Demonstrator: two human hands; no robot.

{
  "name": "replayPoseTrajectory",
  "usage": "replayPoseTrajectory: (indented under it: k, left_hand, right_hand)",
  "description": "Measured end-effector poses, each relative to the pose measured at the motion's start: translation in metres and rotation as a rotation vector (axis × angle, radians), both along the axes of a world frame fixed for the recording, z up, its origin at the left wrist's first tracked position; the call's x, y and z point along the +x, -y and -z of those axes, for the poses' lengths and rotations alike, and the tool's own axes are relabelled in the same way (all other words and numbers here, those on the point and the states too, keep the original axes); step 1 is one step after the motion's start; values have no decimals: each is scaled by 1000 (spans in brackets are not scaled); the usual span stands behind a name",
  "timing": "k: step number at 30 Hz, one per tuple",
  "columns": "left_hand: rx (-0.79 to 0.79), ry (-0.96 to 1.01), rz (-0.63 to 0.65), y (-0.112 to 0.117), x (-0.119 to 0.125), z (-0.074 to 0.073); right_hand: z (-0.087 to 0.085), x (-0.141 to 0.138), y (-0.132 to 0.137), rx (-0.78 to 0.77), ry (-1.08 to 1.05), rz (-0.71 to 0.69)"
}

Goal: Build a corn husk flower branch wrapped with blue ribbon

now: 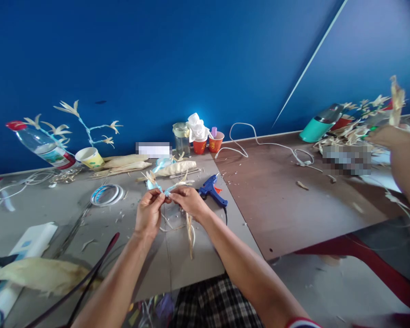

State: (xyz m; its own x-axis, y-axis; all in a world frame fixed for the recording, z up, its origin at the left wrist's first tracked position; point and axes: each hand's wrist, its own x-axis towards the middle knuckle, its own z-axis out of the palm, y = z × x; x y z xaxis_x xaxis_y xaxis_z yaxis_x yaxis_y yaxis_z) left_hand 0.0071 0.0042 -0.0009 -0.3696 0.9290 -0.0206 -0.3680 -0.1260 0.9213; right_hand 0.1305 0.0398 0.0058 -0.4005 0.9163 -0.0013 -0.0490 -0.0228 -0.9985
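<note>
The left hand (149, 212) pinches with thumb and fingertips, and the right hand (189, 200) closes in the same way just beside it. Between them sits the thin, pale-blue-wrapped stem (166, 193) with dry, pointed, straw-coloured petals at its far ends; whether it is one piece or two joined is too small to tell.

Taking the hands as the dial's centre, smooth, wrinkled cream husks (176, 168) lie near at one o'clock. A glossy blue plastic glue gun (210, 189) with an orange trigger rests on its side at three. Stiff, fibrous tan strips (190, 237) stick out at five. Flat white-and-blue tape rings (116, 199) lie at nine, and a tapered yellow paper cup (89, 157) tilts at ten.

The matte grey tabletop (208, 259) ends in a straight front edge at six, above the plaid cloth. Its seam with the smooth brown board (276, 196) slants past the glue gun from one to four. Crumb-dotted grey surface spans from the hands to the tape rings. A blue wall (150, 59) bounds twelve.
</note>
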Motion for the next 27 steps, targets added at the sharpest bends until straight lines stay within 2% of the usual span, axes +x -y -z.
replayPoseTrajectory:
  k: [9,16,19,22,25,27]
  left_hand:
    - [-4,-27,-37,-2,0,3]
    - [-2,-7,-53,-4,0,2]
    - [1,6,-58,-5,-3,4]
    - [17,1,-60,-5,-6,6]
    - [22,-32,-59,-5,-5,8]
    - [14,-74,-47,-4,-3,9]
  right_hand:
    - [0,-2,3,-20,-111,87]
    - [-6,-1,9,-169,-233,33]
    - [-5,0,9,-112,-173,-14]
    - [-1,-2,7,-5,-141,84]
    - [2,-4,5,10,-133,211]
    - [2,-5,5,9,-135,216]
